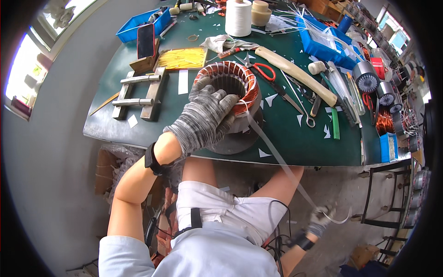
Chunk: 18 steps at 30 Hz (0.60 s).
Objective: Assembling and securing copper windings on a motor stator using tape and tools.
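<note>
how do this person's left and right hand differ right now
The left hand is on the copper-wound ring; the right hand is past the near edge of the green table, holding the white strip. The left hand looks sharp, the right hand blurred. Both wear greyish gloves and black wristbands.

Green table, strewn with white scraps, occupied by a thread cone, yellow strips, red-handled scissors, a wooden stick

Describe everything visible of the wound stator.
The wound stator is an upright open ring with white-laced coppery winding above a pale grey body, partly hidden. It stands near the front edge of the green table. The gloved left grip covers its left side; white tape runs from its front rim toward the right grip.
</note>
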{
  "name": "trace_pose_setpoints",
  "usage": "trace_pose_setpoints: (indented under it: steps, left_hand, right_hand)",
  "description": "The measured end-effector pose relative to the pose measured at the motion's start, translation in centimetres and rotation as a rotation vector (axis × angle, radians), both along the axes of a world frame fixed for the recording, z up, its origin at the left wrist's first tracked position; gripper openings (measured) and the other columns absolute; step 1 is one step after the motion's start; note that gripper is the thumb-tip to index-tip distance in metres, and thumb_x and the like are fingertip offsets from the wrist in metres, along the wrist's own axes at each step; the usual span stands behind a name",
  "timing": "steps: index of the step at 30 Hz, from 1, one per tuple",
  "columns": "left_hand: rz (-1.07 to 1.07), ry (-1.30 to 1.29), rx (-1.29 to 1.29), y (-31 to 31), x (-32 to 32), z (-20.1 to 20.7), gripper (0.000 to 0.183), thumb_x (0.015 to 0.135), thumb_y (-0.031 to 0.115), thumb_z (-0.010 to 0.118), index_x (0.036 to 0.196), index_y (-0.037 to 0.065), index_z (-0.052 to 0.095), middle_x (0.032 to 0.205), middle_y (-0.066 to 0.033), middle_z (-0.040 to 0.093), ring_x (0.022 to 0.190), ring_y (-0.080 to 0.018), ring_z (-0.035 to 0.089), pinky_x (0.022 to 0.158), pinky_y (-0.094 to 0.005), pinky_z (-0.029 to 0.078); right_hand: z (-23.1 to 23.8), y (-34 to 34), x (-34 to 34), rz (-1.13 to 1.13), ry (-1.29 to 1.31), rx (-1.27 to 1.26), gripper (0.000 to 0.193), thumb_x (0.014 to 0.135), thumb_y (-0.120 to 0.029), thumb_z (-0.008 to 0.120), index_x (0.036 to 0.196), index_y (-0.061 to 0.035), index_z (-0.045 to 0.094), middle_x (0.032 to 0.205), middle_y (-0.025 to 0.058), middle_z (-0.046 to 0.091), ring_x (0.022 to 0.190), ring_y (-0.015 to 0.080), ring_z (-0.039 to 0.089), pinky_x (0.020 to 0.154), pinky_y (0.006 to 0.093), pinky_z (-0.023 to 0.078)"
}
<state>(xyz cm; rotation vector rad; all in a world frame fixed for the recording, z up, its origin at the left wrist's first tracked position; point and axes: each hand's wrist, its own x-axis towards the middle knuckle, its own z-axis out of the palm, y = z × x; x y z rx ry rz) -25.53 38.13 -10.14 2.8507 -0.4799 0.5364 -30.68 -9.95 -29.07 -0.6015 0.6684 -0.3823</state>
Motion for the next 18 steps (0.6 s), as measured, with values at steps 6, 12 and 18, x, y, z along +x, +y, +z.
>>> trace_pose_setpoints:
  steps: [6,12,18]
  left_hand:
    - [0.206,-0.222,0.204,-2.2,0.0,-1.4,0.039,0.070,0.016,0.059,0.105,0.001,0.053,0.114,-0.0208,0.051,0.108,-0.0382,0.047,0.100,-0.0516,0.030]
    - [0.220,-0.185,0.137,-1.3,0.1,-2.8,0.038,0.069,0.016,0.059,0.104,0.002,0.053,0.116,-0.0188,0.051,0.111,-0.0362,0.045,0.101,-0.0495,0.031]
    - [0.273,-0.211,0.060,-1.2,-0.2,-2.8,0.034,0.072,0.023,0.058,0.098,0.002,0.057,0.102,-0.0186,0.057,0.099,-0.0321,0.052,0.103,-0.0459,0.029]
  right_hand:
    - [13.9,26.0,10.0,0.514,-0.804,-1.561,0.019,0.083,-0.013,0.060,0.099,-0.0044,0.059,0.097,0.0081,0.063,0.087,0.0195,0.057,0.080,0.0323,0.045]
    - [16.5,29.7,8.8,1.151,-0.318,-0.191,0.019,0.091,-0.022,0.051,0.095,-0.0056,0.060,0.080,-0.0033,0.055,0.067,0.0046,0.049,0.059,0.0203,0.041]
    - [20.1,29.6,9.5,1.635,-0.516,-0.366,0.028,0.089,-0.012,0.050,0.114,-0.0011,0.054,0.097,0.0073,0.060,0.087,0.0156,0.059,0.071,0.0303,0.049]
